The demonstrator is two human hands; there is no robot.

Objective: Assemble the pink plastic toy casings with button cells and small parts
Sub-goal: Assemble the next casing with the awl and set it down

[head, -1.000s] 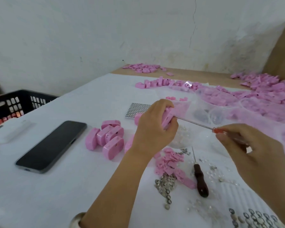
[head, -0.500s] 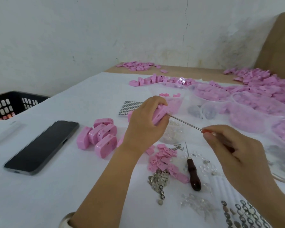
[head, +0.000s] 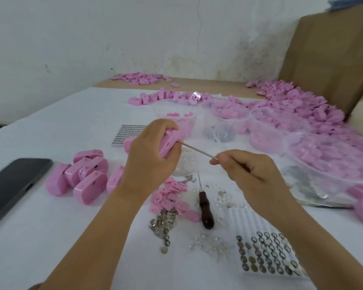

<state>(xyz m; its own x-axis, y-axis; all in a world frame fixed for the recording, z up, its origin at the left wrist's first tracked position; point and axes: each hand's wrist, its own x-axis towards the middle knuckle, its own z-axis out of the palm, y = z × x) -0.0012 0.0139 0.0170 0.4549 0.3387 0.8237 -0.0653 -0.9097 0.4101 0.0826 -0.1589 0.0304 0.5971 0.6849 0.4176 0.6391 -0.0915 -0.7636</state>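
My left hand (head: 153, 158) is closed around a pink casing (head: 169, 144), held above the white table. My right hand (head: 252, 174) grips a thin screwdriver (head: 199, 151); its metal shaft runs up and left, and the tip touches the casing's side. The handle is hidden inside my fist. Several finished pink casings (head: 86, 174) lie clustered left of my left wrist. Small pink parts (head: 172, 195) and metal contacts (head: 164, 222) lie between my forearms. Button cells (head: 266, 254) sit in a tray at lower right.
A dark-handled awl (head: 205, 210) lies between my arms. A black phone (head: 11, 185) rests at the left edge. Clear bowls (head: 279, 124) of pink pieces stand behind my hands, with a loose pink pile (head: 314, 107) at right. A second cell tray (head: 128, 135) lies behind my left hand.
The view has shifted to the right and down, so the black basket at left has left the frame. Both hands hold the same grip, with the screwdriver still at the casing.
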